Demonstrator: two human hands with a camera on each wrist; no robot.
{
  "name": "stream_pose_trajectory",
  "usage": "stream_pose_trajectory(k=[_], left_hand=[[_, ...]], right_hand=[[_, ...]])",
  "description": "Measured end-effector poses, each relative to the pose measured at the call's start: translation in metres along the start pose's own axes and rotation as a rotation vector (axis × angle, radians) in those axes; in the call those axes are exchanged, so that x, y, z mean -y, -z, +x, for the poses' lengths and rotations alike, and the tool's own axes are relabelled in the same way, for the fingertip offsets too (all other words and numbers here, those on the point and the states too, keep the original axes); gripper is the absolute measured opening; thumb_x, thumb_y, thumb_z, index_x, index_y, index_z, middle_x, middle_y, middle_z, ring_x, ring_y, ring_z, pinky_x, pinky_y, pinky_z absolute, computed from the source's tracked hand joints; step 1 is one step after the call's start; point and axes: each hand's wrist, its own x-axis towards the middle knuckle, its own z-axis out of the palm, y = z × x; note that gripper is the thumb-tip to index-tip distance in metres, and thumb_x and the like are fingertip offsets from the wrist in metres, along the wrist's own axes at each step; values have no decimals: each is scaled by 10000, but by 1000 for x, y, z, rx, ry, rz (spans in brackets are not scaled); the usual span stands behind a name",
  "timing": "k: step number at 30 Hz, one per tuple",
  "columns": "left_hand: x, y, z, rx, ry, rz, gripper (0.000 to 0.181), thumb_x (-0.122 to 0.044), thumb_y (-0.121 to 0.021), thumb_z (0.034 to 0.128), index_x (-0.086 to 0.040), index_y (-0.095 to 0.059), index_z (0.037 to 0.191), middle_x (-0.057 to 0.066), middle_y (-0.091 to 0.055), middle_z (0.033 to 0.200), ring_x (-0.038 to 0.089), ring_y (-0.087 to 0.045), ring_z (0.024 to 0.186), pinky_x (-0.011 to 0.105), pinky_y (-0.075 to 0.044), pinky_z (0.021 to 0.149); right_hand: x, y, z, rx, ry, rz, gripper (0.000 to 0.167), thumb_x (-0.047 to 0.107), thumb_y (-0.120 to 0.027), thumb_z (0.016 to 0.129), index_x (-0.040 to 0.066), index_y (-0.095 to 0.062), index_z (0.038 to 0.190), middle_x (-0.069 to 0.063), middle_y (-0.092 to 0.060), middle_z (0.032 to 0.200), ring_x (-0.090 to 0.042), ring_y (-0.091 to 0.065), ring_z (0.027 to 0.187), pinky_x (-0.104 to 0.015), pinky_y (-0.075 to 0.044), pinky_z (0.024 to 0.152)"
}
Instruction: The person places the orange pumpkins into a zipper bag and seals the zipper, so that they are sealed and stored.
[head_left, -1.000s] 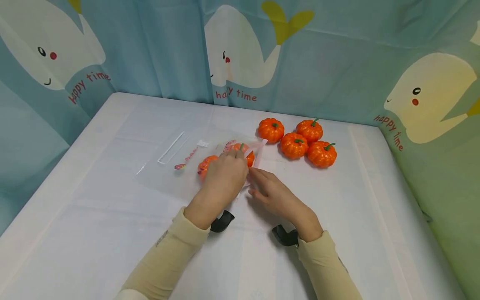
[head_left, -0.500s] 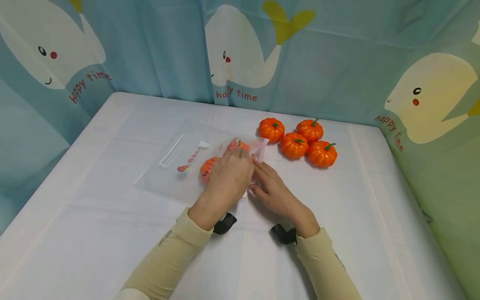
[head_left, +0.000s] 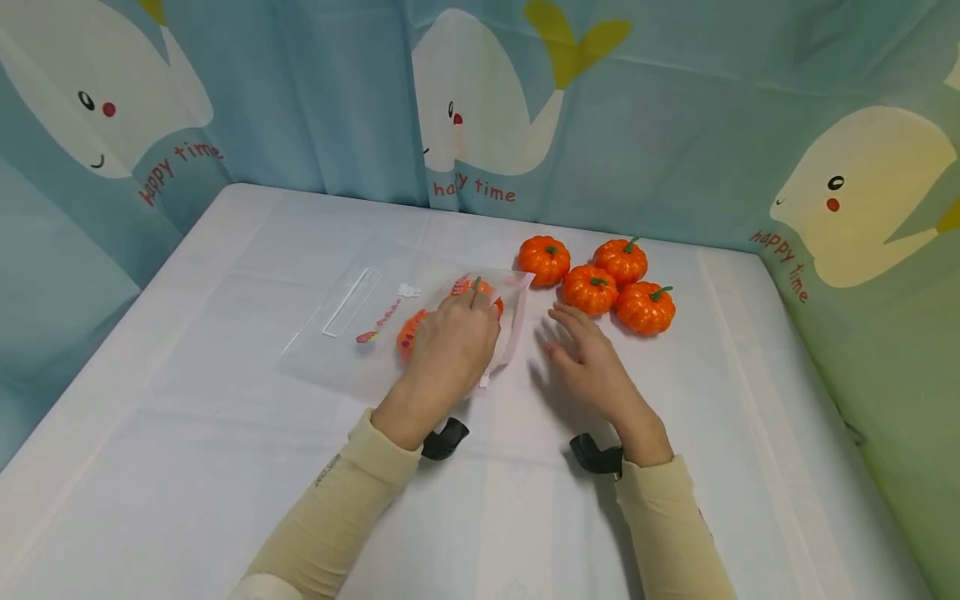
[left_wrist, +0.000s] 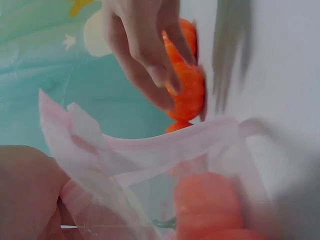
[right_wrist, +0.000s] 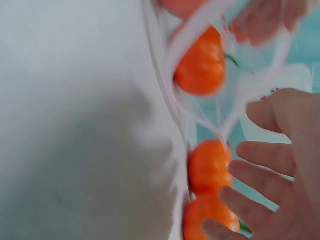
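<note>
A clear zip bag with pink print lies at the middle of the table, its pink-edged mouth held apart toward the right. Inside it are small orange toy pumpkins, seen through the plastic. My left hand pinches the upper layer at the mouth; its fingertips are partly hidden in the head view. Off the bag, my right hand hovers with spread fingers and holds nothing. Just beyond those fingers sits a pumpkin with a green stem, grouped with several others, such as the pumpkin at the right.
The white table ends at the back against a blue-green curtain printed with whales. Another loose pumpkin stands close to the bag's far corner. Black wrist camera mounts hang under both wrists.
My right hand has left the bag's mouth and moved right toward the loose pumpkins. The mouth gapes wider now. My left hand has stayed on the bag, shifting only slightly.
</note>
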Motion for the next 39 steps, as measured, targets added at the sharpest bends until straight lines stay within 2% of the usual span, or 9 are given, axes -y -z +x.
stream_pose_trajectory(k=[3, 8, 14, 22, 26, 30, 33, 36, 39], left_hand=[[1, 1, 0, 8, 7, -23, 218, -155, -577, 975, 5, -645, 842, 87, -613, 731, 232, -546, 582, 363, -508, 460], [1, 4, 2, 82, 44, -66, 262, -233, -577, 985, 7, -672, 941, 109, -667, 848, 254, -582, 666, 374, -531, 536], [1, 6, 3, 149, 71, -74, 303, -264, -555, 994, 9, -679, 1039, 119, -693, 956, 259, -604, 730, 377, -551, 588], [3, 8, 3, 194, 79, -94, 328, -270, -551, 989, 6, -671, 1121, 119, -687, 1000, 260, -613, 783, 397, -565, 632], [3, 8, 3, 209, 78, -105, 354, -271, -547, 990, 9, -662, 1175, 112, -680, 988, 248, -599, 779, 384, -565, 634], [4, 8, 3, 216, 76, -109, 365, -270, -549, 989, 9, -660, 1197, 101, -667, 941, 236, -578, 745, 362, -548, 604], [4, 9, 3, 220, 77, -114, 349, -265, -550, 988, 9, -669, 1168, 92, -646, 888, 232, -564, 717, 352, -534, 583], [4, 9, 3, 226, 78, -118, 344, -261, -547, 990, 8, -673, 1162, 88, -642, 879, 231, -563, 718, 352, -536, 588], [4, 9, 3, 237, 83, -121, 360, -262, -543, 992, 6, -663, 1201, 90, -654, 909, 232, -570, 735, 354, -542, 603]], right_hand=[[-10, 12, -1, -134, -2, -3, 408, 120, -585, 970, -23, -541, 1349, -181, -491, 1441, -355, -449, 1356, -548, -347, 1139], [-24, 30, -6, -349, -35, -32, 291, 46, -577, 950, -70, -591, 1217, -236, -534, 1306, -394, -501, 1245, -571, -396, 1080], [-33, 44, -10, -479, -88, -70, 259, 19, -574, 942, -101, -589, 1170, -277, -511, 1270, -422, -477, 1237, -573, -399, 1057], [-47, 50, -12, -529, -234, -76, 328, 45, -551, 931, -102, -553, 1225, -288, -399, 1404, -429, -361, 1352, -573, -341, 1117], [-55, 51, -12, -534, -311, -70, 418, 75, -539, 934, -55, -501, 1330, -258, -304, 1489, -402, -297, 1412, -549, -311, 1160], [-62, 52, -11, -472, -386, -91, 546, 122, -556, 950, 43, -411, 1470, -218, -177, 1596, -409, -195, 1479, -576, -275, 1175], [-67, 51, -9, -406, -411, -102, 612, 127, -571, 952, 71, -352, 1521, -209, -123, 1634, -436, -137, 1499, -606, -247, 1173], [-71, 49, -7, -365, -403, -103, 648, 108, -582, 948, 51, -315, 1536, -235, -169, 1620, -448, -159, 1491, -598, -240, 1178], [-72, 47, -6, -363, -402, -96, 649, 122, -598, 954, 32, -314, 1530, -256, -251, 1575, -434, -233, 1465, -566, -267, 1179]])
